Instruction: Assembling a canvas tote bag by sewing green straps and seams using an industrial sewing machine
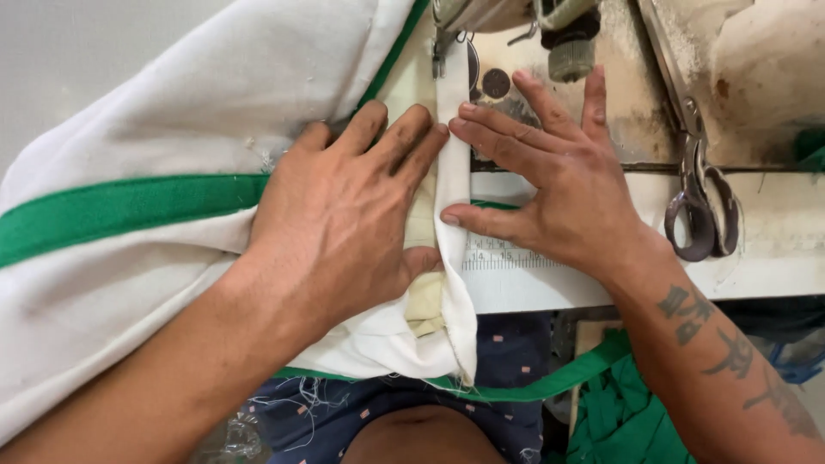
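Note:
A white cloth [172, 94] with a green band [120, 206] lies over the sewing machine table. Its folded white edge [453, 163] runs up to the presser foot [443, 47] of the sewing machine. My left hand [344, 215] lies flat on the cloth, fingers spread, fingertips against the left side of the folded edge. My right hand [550, 180] lies flat on the table with fingers spread, its fingertips and thumb pressing the edge from the right. Neither hand grips anything.
Metal scissors [700, 180] lie on the table at the right. A ruler strip [498, 256] is fixed on the table's front edge. Green fabric [619, 412] hangs below the table. The machine head [550, 26] stands at the top.

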